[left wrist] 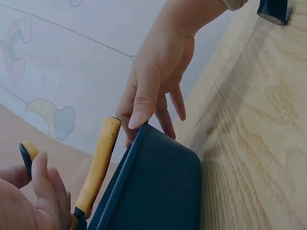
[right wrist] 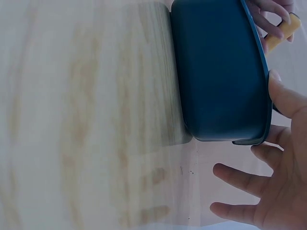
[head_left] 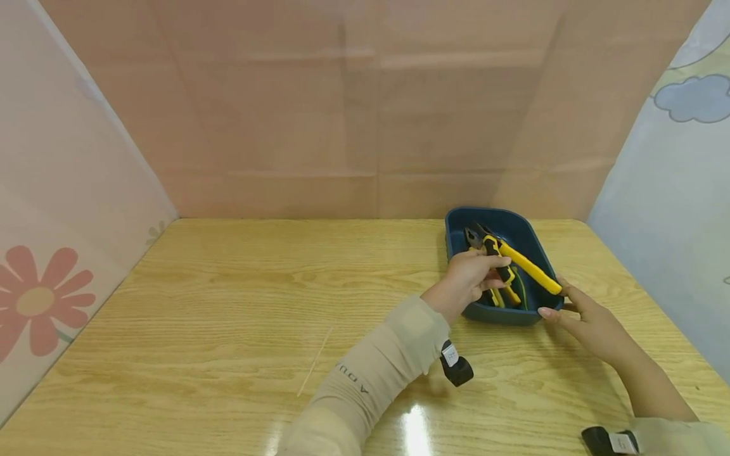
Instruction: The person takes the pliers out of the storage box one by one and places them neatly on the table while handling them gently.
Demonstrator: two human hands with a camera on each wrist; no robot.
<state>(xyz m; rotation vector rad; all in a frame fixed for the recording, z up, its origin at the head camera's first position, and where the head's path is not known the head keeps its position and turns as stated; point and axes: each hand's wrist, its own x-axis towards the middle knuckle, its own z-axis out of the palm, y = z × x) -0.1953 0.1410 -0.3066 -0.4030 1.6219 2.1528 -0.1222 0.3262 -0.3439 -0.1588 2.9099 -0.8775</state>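
Observation:
A dark blue bin (head_left: 502, 315) stands at the table's right side, holding several tools with yellow handles. My left hand (head_left: 470, 277) reaches over its left rim and grips the black-and-yellow handle of a pair of pliers (head_left: 530, 267); the other handle slants toward the near right corner. In the left wrist view this handle (left wrist: 98, 167) rises beside the bin (left wrist: 160, 184). My right hand (head_left: 593, 326) pinches the bin's near right corner between thumb and fingers. The right wrist view shows the right hand (right wrist: 283, 184) with thumb at the rim and some fingers spread beneath.
The wooden table (head_left: 228, 304) extends to the left, with a thin pale strip (head_left: 315, 361) lying on it. A pinkish-brown wall (head_left: 342, 126) rises behind the table. Patterned panels stand at the left (head_left: 85, 190) and right (head_left: 673, 209).

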